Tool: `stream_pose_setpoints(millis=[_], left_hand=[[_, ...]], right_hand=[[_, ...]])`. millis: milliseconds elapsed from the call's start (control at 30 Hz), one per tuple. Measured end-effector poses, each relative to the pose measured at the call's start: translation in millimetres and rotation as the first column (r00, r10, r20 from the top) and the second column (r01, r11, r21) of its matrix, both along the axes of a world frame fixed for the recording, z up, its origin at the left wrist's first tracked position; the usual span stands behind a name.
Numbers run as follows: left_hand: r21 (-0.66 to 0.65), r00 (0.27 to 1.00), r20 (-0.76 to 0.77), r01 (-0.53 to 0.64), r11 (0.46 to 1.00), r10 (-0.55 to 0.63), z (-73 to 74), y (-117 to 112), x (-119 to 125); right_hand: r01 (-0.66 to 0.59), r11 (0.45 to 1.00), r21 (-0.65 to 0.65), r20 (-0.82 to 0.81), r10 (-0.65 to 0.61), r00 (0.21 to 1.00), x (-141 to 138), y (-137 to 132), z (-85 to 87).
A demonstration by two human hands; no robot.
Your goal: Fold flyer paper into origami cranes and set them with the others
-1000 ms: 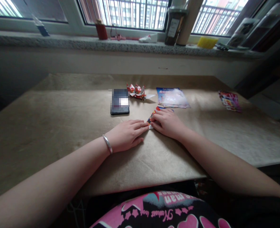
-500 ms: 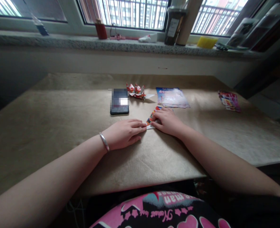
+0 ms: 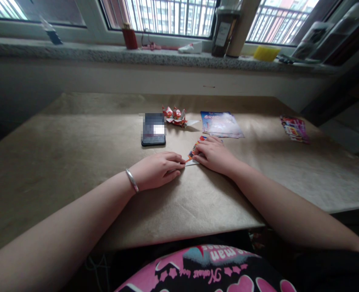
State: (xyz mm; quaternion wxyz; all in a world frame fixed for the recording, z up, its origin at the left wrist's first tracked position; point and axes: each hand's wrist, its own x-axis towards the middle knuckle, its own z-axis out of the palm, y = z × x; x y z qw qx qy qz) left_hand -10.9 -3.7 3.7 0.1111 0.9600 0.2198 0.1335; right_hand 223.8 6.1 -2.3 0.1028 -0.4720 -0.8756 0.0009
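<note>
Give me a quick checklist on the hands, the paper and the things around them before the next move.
1. Right hand on the printed paper: ok, it lies over the paper's right part.
2. Left hand at the paper's near left tip: ok, its fingers reach that tip.
3. Paper's far right part lying flat: cannot tell, the right hand covers most of it.
4. Black phone apart from both hands: ok, it lies beyond the left hand.
5. Red-and-white folded piece untouched: ok, it sits beside the phone, away from the hands.
6. Gap between the paper and the blue-and-pink sheets: cannot tell, the right hand partly blocks the view.
</note>
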Motion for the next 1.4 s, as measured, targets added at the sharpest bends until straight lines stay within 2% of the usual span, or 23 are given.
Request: stream_pose_setpoints(millis=[200, 467, 633, 800, 900, 967, 1067, 1133, 1400], left_hand=[[0.001, 1.000, -0.003, -0.016, 1.000, 0.016, 2.3, -0.4, -0.4], [-0.099, 1.000, 0.023, -0.019, 0.995, 0.021, 1.8, 3.3, -3.8], [-0.096, 0.997, -0.033, -0.073, 0.993, 0.070, 1.4, 2.3, -4.0], [-0.060, 0.999, -0.013, -0.041, 0.997, 0.040, -2.9, 3.0, -4.2], [-0.043, 1.000, 0.003, -0.020, 0.999, 0.020, -5.8, 4.1, -4.8], [-0.041, 1.000, 0.007, -0.013, 0.999, 0.014, -6.4, 4.6, -4.9], [-0.031, 1.000, 0.026, 0.005, 0.999, -0.004, -6.0, 5.5, -4.7], [-0.013, 0.999, 0.042, 0.021, 1.000, -0.021, -5.7, 6.2, -4.6], [0.099, 0.999, 0.033, 0.030, 0.995, -0.033, -4.9, 6.2, -3.4]], right_hand=[[-0.007, 1.000, 0.002, 0.014, 0.007, 1.000, -0.4, -0.8, -0.2], [-0.066, 0.991, 0.114, 0.030, 0.063, 0.998, -1.5, -6.0, -1.3], [-0.144, 0.984, 0.106, -0.027, 0.148, 0.989, -0.8, -9.8, 2.2], [-0.277, 0.960, 0.048, -0.119, 0.281, 0.952, 2.2, -9.6, 3.4], [-0.317, 0.948, -0.003, -0.173, 0.312, 0.934, 2.8, -7.5, 1.9], [-0.274, 0.961, -0.028, -0.191, 0.264, 0.945, 1.7, -6.5, 0.6], [-0.084, 0.996, -0.042, -0.192, 0.075, 0.979, -1.9, -6.7, -1.2], [0.008, 0.999, -0.039, -0.182, -0.015, 0.983, -4.5, -7.4, -2.1], [0.004, 1.000, -0.017, -0.148, -0.007, 0.989, -8.8, -5.9, -5.0]])
